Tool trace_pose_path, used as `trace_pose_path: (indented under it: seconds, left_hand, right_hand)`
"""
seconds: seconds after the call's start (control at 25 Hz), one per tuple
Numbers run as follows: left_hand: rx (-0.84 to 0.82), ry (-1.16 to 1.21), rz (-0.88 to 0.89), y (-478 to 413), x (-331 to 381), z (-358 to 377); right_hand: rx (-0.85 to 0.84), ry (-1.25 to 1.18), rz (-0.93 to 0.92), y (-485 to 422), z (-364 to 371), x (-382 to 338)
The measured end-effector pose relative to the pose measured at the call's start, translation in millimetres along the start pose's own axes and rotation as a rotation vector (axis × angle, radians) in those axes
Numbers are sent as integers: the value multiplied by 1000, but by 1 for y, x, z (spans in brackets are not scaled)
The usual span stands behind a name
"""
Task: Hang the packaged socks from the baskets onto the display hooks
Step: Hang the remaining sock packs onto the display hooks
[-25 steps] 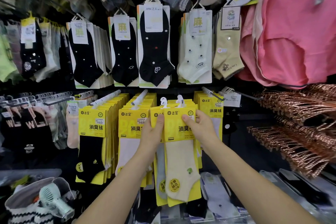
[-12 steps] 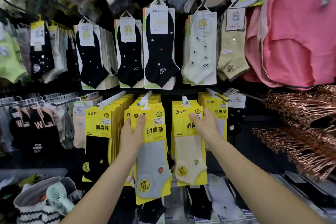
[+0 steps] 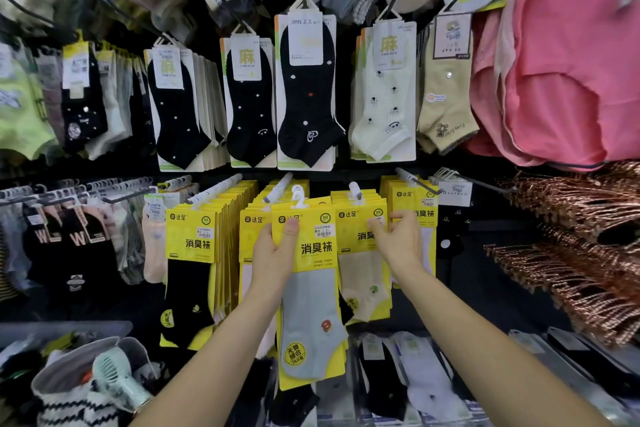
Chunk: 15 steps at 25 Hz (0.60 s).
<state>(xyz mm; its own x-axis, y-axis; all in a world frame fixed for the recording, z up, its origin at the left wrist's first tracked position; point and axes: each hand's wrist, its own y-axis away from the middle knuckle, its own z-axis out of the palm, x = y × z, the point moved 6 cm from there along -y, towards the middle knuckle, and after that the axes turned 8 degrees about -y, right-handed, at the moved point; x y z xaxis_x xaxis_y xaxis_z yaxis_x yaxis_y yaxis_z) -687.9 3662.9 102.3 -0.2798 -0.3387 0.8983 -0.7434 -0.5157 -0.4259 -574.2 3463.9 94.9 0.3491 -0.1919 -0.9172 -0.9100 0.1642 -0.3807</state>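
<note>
Hanger loop (image 3: 298, 196) of the grey pack (image 3: 313, 288), held upright, lies just right of the hook (image 3: 278, 188) tip, apparently unthreaded. Left hand (image 3: 277, 250) pinches its upper-left edge; right hand (image 3: 398, 239) pinches the hung cream pack (image 3: 360, 274) alongside.

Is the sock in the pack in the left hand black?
No, the left hand grips a yellow pack with a grey sock in it.

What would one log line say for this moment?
left hand grips grey-sock pack, hanger by white hook | right hand grips cream-sock pack | hooking unconfirmed
</note>
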Motion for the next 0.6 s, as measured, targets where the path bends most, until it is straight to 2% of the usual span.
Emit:
trace_pose_path:
  seconds: [0.04,0.12,0.24,0.6]
  left_hand:
    - [-5,1,4,1,2,4]
    - [-39,11,6,4,2,16]
    - [-84,-6,-8,10,3,30]
    - [-93,81,4,10,-3,32]
  right_hand:
    - [-2,-39,-53,5,-3,-4]
    - [-119,-138,-109,19,2,-17]
    - [-272,-128,-119,32,15,-32]
    - [-253,-227,19,23,-1,-17]
